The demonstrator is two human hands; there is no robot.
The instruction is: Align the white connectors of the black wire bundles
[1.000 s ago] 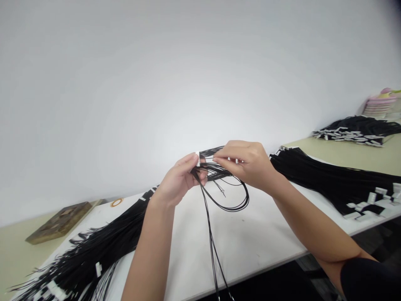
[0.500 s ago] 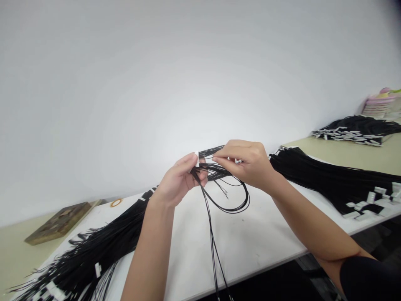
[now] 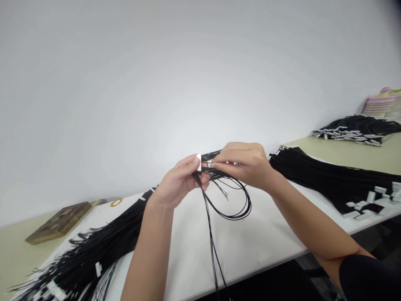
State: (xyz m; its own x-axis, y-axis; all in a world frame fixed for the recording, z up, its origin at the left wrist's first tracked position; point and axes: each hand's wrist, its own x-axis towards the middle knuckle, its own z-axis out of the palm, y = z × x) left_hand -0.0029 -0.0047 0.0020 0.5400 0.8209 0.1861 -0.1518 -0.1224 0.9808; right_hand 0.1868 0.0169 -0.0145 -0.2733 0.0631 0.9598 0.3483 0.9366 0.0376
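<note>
A small white connector is pinched between the thumb and fingers of my left hand. From it run thin black wires, some curving in a loop below my right hand and some hanging past the table's front edge. To the right of the connector, my right hand has its thumb and forefinger closed on a thin black wire close to the connector. Its other fingers are curled near the upper wires, and their tips are partly hidden.
Black wire bundles with white connectors lie at the left and right of the white table. Another pile lies at the far right. A brown block and an orange ring are at the left.
The connector and my left fingertips have shifted slightly right and down. My right fingertips have dropped slightly, and the wire loop hangs a little lower.
</note>
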